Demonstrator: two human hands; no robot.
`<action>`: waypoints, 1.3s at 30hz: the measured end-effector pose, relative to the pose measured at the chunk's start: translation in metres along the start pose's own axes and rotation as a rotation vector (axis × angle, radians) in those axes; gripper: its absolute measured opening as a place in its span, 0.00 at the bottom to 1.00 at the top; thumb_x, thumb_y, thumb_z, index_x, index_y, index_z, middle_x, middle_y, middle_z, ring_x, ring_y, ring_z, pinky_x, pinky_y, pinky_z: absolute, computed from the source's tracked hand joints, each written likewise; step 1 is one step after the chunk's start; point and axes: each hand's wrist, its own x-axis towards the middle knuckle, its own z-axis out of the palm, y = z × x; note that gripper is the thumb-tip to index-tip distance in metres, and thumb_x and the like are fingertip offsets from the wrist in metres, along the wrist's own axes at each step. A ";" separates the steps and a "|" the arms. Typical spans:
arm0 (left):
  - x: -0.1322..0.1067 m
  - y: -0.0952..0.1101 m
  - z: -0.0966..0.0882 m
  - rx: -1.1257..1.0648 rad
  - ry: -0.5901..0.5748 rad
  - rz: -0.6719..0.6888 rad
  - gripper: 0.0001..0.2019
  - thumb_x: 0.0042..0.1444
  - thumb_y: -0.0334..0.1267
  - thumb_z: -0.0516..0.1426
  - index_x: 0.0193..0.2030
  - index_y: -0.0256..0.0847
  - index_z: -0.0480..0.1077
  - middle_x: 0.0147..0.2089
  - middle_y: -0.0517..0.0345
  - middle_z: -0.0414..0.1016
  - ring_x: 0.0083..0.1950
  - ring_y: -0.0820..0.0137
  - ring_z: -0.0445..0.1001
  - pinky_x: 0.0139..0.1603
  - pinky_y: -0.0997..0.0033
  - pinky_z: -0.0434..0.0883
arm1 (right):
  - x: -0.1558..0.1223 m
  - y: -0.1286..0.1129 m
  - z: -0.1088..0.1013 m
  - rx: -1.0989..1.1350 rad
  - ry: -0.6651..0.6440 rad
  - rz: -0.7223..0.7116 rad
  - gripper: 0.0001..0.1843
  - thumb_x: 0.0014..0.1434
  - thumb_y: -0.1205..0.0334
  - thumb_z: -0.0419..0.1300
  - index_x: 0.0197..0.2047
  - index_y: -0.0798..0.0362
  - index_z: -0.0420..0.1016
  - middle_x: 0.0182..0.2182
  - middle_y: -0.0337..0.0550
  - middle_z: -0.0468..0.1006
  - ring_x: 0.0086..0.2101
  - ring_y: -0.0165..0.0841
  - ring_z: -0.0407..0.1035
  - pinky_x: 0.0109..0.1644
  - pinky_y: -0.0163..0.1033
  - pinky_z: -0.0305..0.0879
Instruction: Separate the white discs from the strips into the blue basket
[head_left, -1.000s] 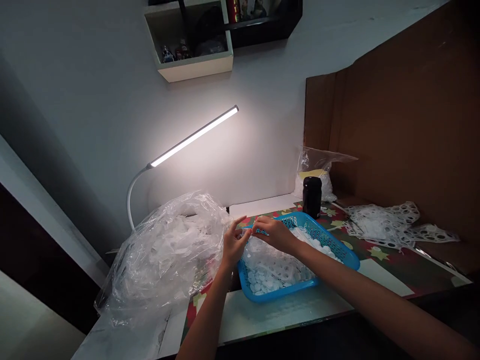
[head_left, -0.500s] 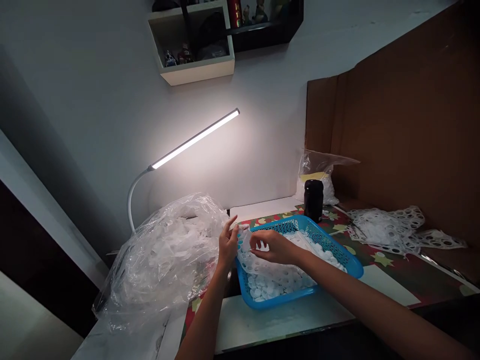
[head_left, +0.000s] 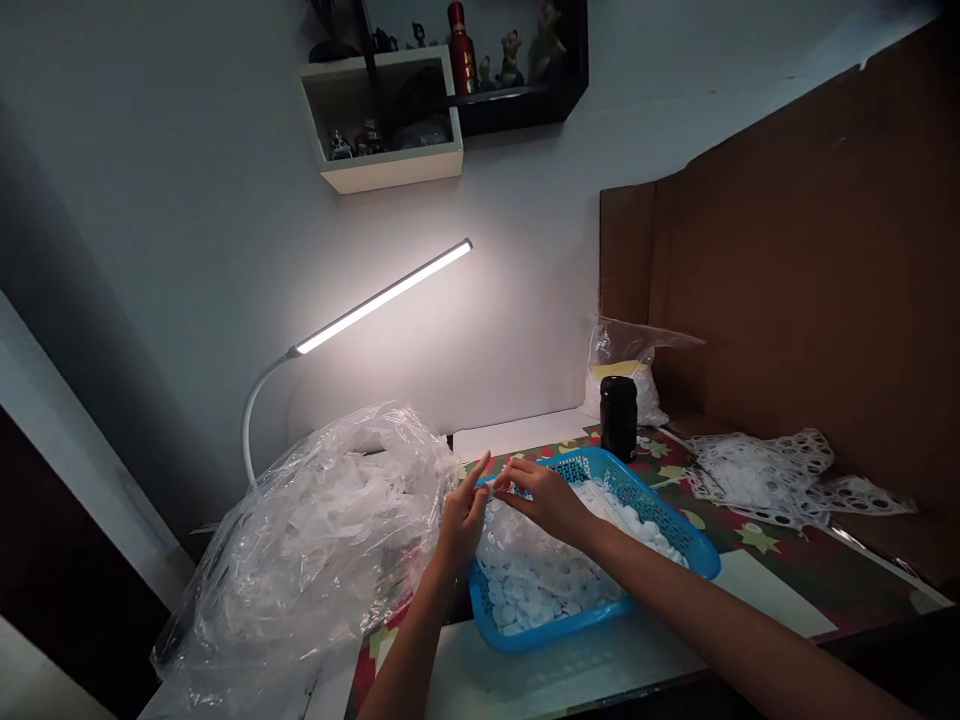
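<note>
My left hand (head_left: 463, 522) and my right hand (head_left: 546, 500) meet above the near-left corner of a blue plastic lattice basket (head_left: 559, 632). Their fingertips pinch a small white piece (head_left: 489, 490), too small to identify exactly. The basket is heaped with white round discs (head_left: 532, 585), some still joined in sheets. Just left of my left hand lies a large clear plastic bag (head_left: 304, 555) stuffed with white perforated scraps.
A black jar (head_left: 618, 418) and a plastic bag of white and yellow material (head_left: 626, 370) stand behind the basket. White perforated sheets (head_left: 757, 475) lie to the right, before a brown cardboard panel (head_left: 810, 260). A lit desk lamp (head_left: 382, 298) arches overhead.
My hands have come together at the basket's near-left corner, and the white sheet raised between them earlier no longer stands up. The whole view has tilted slightly.
</note>
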 end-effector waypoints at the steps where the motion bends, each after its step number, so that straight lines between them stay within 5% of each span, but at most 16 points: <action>1: 0.000 0.001 0.000 0.009 -0.005 0.006 0.25 0.61 0.41 0.49 0.64 0.38 0.60 0.21 0.68 0.48 0.23 0.75 0.47 0.25 0.76 0.50 | 0.000 0.000 0.000 -0.006 -0.002 0.004 0.08 0.64 0.61 0.56 0.38 0.57 0.73 0.35 0.40 0.75 0.34 0.30 0.71 0.40 0.41 0.70; 9: 0.000 0.001 0.001 0.029 -0.045 0.019 0.23 0.60 0.40 0.49 0.62 0.38 0.64 0.22 0.66 0.57 0.23 0.75 0.49 0.25 0.77 0.50 | 0.001 0.000 0.004 -0.045 -0.021 0.061 0.10 0.63 0.59 0.57 0.37 0.58 0.72 0.34 0.40 0.75 0.33 0.30 0.71 0.38 0.40 0.70; 18: 0.000 0.003 0.002 -0.011 -0.040 0.012 0.25 0.61 0.43 0.50 0.64 0.36 0.60 0.20 0.70 0.47 0.23 0.76 0.44 0.23 0.77 0.47 | 0.002 0.000 0.002 -0.041 -0.030 0.039 0.11 0.64 0.58 0.57 0.33 0.57 0.72 0.31 0.38 0.74 0.31 0.29 0.70 0.36 0.38 0.69; 27: -0.001 0.001 0.002 -0.053 0.015 0.016 0.29 0.62 0.45 0.50 0.68 0.36 0.52 0.20 0.70 0.48 0.23 0.76 0.46 0.24 0.77 0.48 | 0.001 -0.002 0.001 -0.013 -0.077 -0.058 0.11 0.64 0.60 0.56 0.33 0.57 0.72 0.30 0.38 0.74 0.31 0.29 0.70 0.36 0.38 0.69; 39: 0.000 -0.002 0.001 0.010 -0.035 0.013 0.26 0.61 0.46 0.49 0.64 0.36 0.60 0.20 0.68 0.49 0.23 0.76 0.45 0.24 0.77 0.49 | -0.001 0.002 0.006 -0.094 0.011 0.047 0.10 0.63 0.58 0.57 0.37 0.57 0.72 0.33 0.40 0.75 0.34 0.31 0.71 0.38 0.40 0.70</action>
